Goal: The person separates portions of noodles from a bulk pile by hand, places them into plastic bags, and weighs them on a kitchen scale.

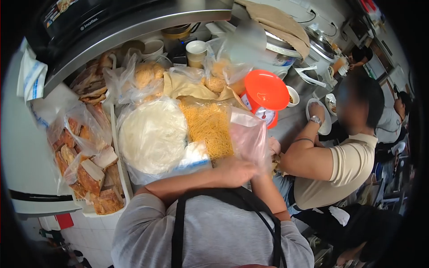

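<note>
My left hand (237,172) reaches across my chest to the right, its fingers curled and smeared by motion. It is at the lower edge of a clear pinkish plastic bag (250,136); whether it grips the bag cannot be made out. My right hand (258,174) meets the left one at the wrist area, and its fingers are hidden. Just beyond them lies a bag of thin yellow noodles (208,129). Left of the noodles is a large bag of round white wrappers or sheets (154,134), with a white-and-blue plastic bag (192,161) by its lower edge.
An orange-red weighing scale (267,91) stands behind the pinkish bag. At left, a white crate (125,178) holds bagged roasted pork chunks (96,176). Cups (195,51) and filled bags (149,76) line the back. A co-worker (337,156) sits close on my right with a plate (325,123).
</note>
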### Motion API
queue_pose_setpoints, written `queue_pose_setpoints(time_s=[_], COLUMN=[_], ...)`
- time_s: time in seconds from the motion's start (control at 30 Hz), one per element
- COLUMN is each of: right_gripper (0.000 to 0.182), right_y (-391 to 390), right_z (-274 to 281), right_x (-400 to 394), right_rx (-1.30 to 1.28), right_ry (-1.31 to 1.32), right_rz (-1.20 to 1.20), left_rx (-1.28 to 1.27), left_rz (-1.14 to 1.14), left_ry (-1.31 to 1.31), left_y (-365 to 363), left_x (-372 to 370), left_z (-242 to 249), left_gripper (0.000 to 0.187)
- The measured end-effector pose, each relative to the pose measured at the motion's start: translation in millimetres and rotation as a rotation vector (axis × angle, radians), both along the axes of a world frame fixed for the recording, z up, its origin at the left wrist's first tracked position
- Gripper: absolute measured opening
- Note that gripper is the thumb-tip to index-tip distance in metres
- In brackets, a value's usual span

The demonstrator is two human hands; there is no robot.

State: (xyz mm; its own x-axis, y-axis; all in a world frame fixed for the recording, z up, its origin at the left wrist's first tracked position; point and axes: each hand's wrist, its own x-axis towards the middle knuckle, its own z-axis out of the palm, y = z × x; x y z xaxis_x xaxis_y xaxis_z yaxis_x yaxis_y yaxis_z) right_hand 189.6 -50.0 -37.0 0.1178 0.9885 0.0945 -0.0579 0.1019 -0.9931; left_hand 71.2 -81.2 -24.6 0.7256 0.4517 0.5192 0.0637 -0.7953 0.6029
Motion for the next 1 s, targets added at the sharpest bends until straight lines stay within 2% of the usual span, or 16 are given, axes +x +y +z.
queue_pose_setpoints(time_s=[0.07,0.17,0.23,0.27,0.3,0.37,0.4,0.47,0.57,0.63,0.7,0.8,0.87,0.93,1.0], right_gripper=[0.045,0.055,0.058,0.058,0.057,0.046,0.041,0.033,0.02,0.019,0.029,0.025,0.025,0.025,0.025], right_y=[3,-6,22,22,22,29,31,38,58,63,56,56,52,50,54], right_z=[7,61,9,6,4,-18,-29,-35,-36,-20,39,80,98,111,113], right_x=[-5,-19,-15,-15,-15,-31,-37,-34,-16,-4,4,-5,-4,1,6], right_rx=[0.084,0.072,0.043,0.182,0.355,0.249,0.185,0.227,0.274,0.221,0.086,0.202,0.299,0.351,0.34], right_ry=[-0.097,-0.06,-0.361,-0.673,-0.964,-1.374,-1.577,-1.198,-0.637,-0.509,-0.629,-0.295,-0.187,-0.233,-0.425], right_rz=[0.04,0.194,0.313,0.377,0.402,0.518,0.574,0.511,0.403,0.357,0.348,0.128,0.013,-0.062,-0.1], left_rx=[-0.008,-0.134,-0.284,-0.379,-0.551,-0.675,-0.627,-0.524,-0.516,-0.401,-0.353,-0.429,-0.505,-0.537,-0.52], left_rz=[-0.108,-0.203,-0.26,-0.209,-0.087,0.292,0.393,0.597,0.541,0.509,0.479,0.421,0.409,0.425,0.465], left_ry=[0.059,0.148,0.16,0.204,0.173,0.165,0.213,0.31,0.356,0.461,0.522,0.55,0.569,0.551,0.489], left_y=[-4,7,29,43,54,76,84,98,97,92,83,80,84,86,87], left_x=[-4,-13,-38,-56,-70,-92,-101,-112,-113,-110,-106,-105,-105,-107,-110], left_z=[4,6,11,17,20,20,13,-11,-33,-53,-57,-54,-48,-48,-52], left_gripper=[0.01,0.013,0.016,0.02,0.025,0.028,0.029,0.031,0.037,0.041,0.048,0.053,0.052,0.051,0.051])
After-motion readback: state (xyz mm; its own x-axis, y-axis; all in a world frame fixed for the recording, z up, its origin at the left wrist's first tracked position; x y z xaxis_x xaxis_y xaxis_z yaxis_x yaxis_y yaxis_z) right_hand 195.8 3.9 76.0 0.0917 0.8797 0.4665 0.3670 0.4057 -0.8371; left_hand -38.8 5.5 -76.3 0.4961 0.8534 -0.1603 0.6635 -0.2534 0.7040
